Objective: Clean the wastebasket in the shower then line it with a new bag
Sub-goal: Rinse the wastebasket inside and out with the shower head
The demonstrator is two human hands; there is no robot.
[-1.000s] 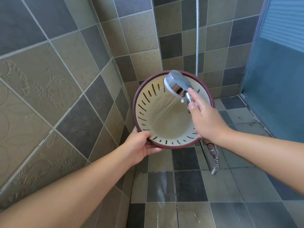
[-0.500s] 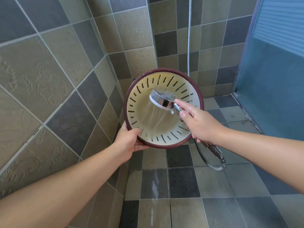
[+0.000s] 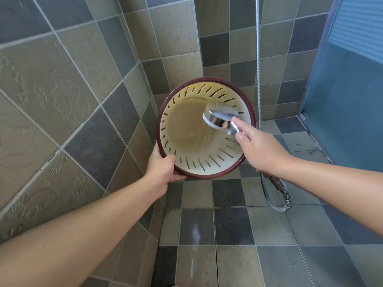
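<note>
while the left hand [image 3: 163, 169] is gripping the wastebasket [image 3: 182, 129] by its lower rim, tipping its mouth toward the person above the shower floor [image 3: 232, 264], the right hand [image 3: 262, 150] is grasping the shower head [image 3: 217, 119], apparently so spray is reaching inside.

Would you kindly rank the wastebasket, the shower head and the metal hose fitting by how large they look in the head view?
1. wastebasket, held at its rim by the left hand.
2. shower head, held by the right hand.
3. hose fitting, clearly the smallest.
</note>
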